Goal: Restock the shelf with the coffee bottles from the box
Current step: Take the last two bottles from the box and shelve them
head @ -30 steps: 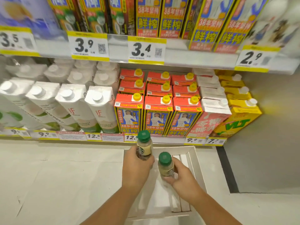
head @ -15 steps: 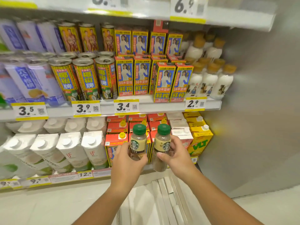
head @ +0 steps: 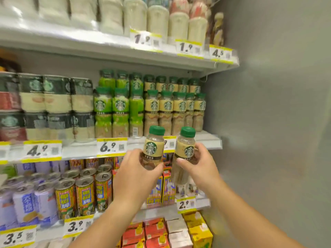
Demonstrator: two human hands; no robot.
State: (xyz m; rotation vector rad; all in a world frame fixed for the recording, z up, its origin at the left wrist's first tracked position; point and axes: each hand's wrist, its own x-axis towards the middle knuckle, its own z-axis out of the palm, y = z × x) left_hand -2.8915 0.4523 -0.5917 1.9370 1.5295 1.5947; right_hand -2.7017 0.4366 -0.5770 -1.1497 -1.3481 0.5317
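Both hands have risen from the lower shelves: left hand (head: 136,174) and right hand (head: 198,165) each grasp a beige-label coffee bottle (head: 153,149), best slotted upright beside the matching beige-label row (head: 174,111).

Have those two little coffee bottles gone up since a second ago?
Yes. Both coffee bottles have risen from by the lowest shelf's price strip to the 6.9 price tag two shelves higher, one in each hand.

Price tags read 1.9 (head: 146,39), 1.9 (head: 188,47), 4.5 (head: 220,53), 4.9 (head: 41,149), 6.9 (head: 111,146), 3.9 (head: 78,226), 3.5 (head: 17,237), 2.9 (head: 186,204). Both held bottles (head: 153,148) bear what looks like the Starbucks siren.
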